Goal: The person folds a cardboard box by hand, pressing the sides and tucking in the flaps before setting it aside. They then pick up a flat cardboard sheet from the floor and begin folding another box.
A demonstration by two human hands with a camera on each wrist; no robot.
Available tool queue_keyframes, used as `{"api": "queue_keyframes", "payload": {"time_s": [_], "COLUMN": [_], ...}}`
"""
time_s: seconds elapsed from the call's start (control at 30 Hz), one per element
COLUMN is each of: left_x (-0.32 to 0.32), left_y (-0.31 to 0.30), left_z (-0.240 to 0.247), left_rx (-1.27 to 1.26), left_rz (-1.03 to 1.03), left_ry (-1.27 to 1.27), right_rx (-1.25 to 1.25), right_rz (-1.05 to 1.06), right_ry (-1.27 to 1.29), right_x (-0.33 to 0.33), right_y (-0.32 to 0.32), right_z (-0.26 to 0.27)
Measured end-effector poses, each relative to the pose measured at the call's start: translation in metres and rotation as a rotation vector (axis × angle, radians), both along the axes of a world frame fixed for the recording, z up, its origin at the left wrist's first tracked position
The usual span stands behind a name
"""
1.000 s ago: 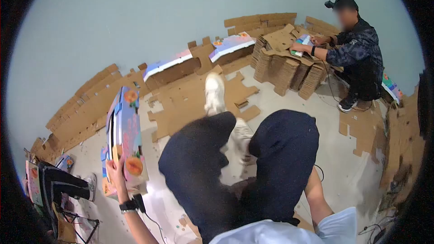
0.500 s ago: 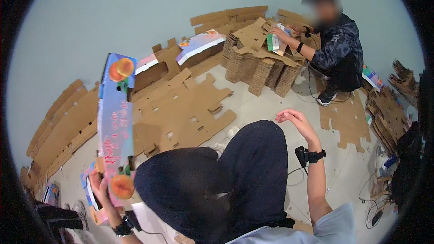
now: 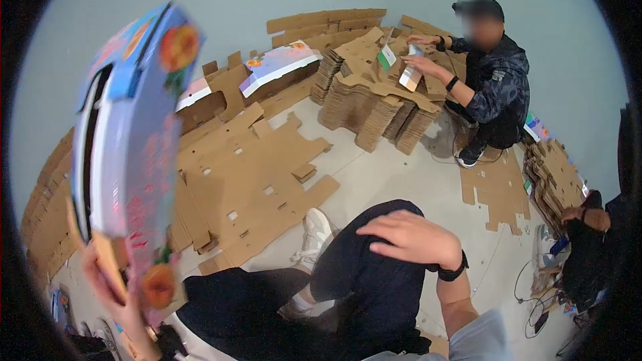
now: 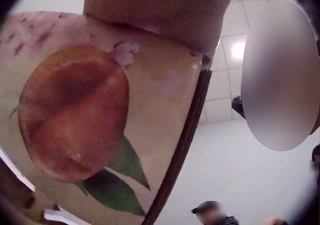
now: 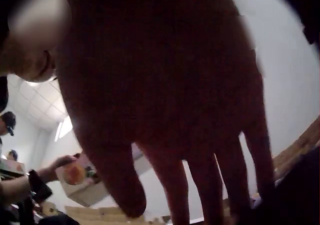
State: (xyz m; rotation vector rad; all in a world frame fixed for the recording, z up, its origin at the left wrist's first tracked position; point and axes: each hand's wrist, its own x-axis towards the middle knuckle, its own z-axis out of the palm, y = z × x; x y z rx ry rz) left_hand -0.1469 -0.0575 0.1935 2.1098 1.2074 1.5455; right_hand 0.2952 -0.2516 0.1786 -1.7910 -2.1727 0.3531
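My left hand (image 3: 110, 287) grips the lower end of a long cardboard fruit box (image 3: 150, 160), printed in blue and pink with peaches, and holds it up at the left of the head view. A dark slot runs along the box's left side. In the left wrist view a large printed peach (image 4: 75, 115) fills much of the box's face, with part of the hand (image 4: 160, 15) over its top edge. My right hand (image 3: 414, 237) holds nothing and hovers over the bent knee, fingers extended. The right wrist view shows its fingers spread and dark against the light.
Flattened brown cardboard (image 3: 261, 187) covers the floor ahead. A tall stack of cut cardboard (image 3: 368, 110) stands beyond, where another person (image 3: 498, 80) crouches handling a printed piece. A printed box (image 3: 281, 67) rests by the wall. Cables (image 3: 535, 311) lie at right.
The left hand has raised the box higher and tipped its top toward the wall. My right hand has come up from beside the thigh, over to the knee. The view has turned rightward.
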Motion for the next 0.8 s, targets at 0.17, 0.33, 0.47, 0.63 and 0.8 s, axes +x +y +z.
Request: {"api": "queue_keyframes", "payload": {"time_s": [0.17,0.33,0.47,0.63,0.8], "left_x": [0.132,0.197,0.199,0.193,0.212], "left_y": [0.041,0.079,0.116,0.120,0.112], "left_z": [-0.055,-0.136,-0.258,-0.287,-0.285], "left_rx": [-0.076,-0.108,-0.094,-0.553,-0.196], "left_rz": [-0.094,-0.261,-0.254,-0.331,-0.225], "left_ry": [-0.130,0.029,0.361,1.076,0.952], "right_rx": [-0.046,-0.028,-0.238,-0.327,-0.201], "right_rz": [0.265,0.076,0.124,0.165,0.025], "right_ry": [0.102,0.242,0.343,0.068,0.056], "right_x": [-0.013,0.000,0.016,0.017,-0.004], "right_y": [0.070,0.162,0.233,0.277,0.304], "right_z": [0.034,0.002,-0.133,-0.215,-0.230]}}
